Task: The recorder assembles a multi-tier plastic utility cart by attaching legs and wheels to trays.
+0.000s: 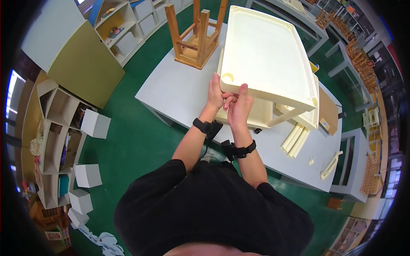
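Head: left grip [215,97] and right grip [240,109] touch a corner-socketed cream tray [269,53].

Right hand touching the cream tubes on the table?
Apart. The head view shows the right hand at the cream tray, with tabletop visible between hand and tubes.

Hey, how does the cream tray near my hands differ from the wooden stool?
Color: the tray is cream; the stool is brown wood.
Pose: the tray's broad, rimmed face points up; the stool is upside down, legs in the air.
Contact: your left hand and right hand are at the tray's near edge; neither touches the stool.
Shared: both are at the same grey table.
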A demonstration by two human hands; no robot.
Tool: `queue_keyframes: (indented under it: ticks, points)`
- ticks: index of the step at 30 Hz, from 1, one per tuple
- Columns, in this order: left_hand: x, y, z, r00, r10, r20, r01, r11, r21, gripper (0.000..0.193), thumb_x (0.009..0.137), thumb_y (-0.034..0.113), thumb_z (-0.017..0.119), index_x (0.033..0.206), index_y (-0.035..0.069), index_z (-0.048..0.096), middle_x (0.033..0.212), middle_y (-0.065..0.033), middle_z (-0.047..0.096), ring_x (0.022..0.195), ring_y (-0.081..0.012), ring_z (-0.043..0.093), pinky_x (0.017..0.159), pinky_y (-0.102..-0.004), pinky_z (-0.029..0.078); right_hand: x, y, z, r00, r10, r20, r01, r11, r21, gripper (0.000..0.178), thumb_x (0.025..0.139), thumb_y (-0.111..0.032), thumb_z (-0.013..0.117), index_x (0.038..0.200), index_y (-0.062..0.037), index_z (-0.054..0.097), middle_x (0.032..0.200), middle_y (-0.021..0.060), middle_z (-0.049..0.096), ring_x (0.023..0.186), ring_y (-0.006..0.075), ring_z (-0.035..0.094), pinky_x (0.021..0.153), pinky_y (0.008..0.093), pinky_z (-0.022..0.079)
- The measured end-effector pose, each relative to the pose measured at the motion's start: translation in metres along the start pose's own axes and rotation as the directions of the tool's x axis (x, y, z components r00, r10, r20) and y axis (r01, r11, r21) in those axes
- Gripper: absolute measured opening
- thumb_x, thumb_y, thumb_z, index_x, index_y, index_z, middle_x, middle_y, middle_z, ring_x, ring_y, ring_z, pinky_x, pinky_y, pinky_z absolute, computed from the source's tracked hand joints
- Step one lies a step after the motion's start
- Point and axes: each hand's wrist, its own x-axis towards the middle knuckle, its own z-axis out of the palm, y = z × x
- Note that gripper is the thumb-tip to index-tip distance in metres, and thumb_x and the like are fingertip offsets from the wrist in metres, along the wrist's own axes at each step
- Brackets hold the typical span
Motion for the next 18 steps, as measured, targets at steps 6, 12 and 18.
queue_keyframes:
  ticks: [6,12,18]
  points:
    - [-0.001,-0.013,-0.014,0.939,-0.268,0.218,0.329,0.885,-0.329,0.067,0.096,0.057,0.023,0.100,-0.003,0.052,0.064,-0.0066,0.055,0.042,-0.0071,0.042,0.029,-0.0170,0.029,-0.008,-0.004,0.008,0.995,0.050,-0.085,-0.044,0.997,0.067,0.059,0.092,-0.049,0.050,0.089,0.0086,0.057,0.062,0.0151,0.061,0.045,0.0147,0.056,0.041,0.0261,0.047]
    - [-0.002,-0.021,-0.008,0.908,-0.382,0.170,0.419,0.833,-0.361,0.074,0.093,0.064,0.023,0.107,-0.004,0.052,0.063,-0.0065,0.055,0.039,-0.0081,0.040,0.031,-0.0198,0.033,-0.007,-0.010,0.009,0.990,0.056,-0.131,-0.050,0.998,0.050,0.057,0.091,-0.050,0.052,0.086,0.0072,0.057,0.060,0.0140,0.060,0.044,0.0153,0.056,0.040,0.0268,0.046]
    - [0.000,-0.036,-0.017,0.990,-0.066,0.123,0.079,0.992,-0.098,0.076,0.090,0.066,0.026,0.094,-0.004,0.055,0.056,-0.0071,0.053,0.040,-0.0097,0.043,0.032,-0.0240,0.036,-0.010,-0.003,0.013,0.986,0.027,-0.164,-0.010,0.994,0.107,0.056,0.088,-0.045,0.061,0.065,0.0050,0.057,0.054,0.0134,0.056,0.040,0.0166,0.052,0.040,0.0263,0.043]
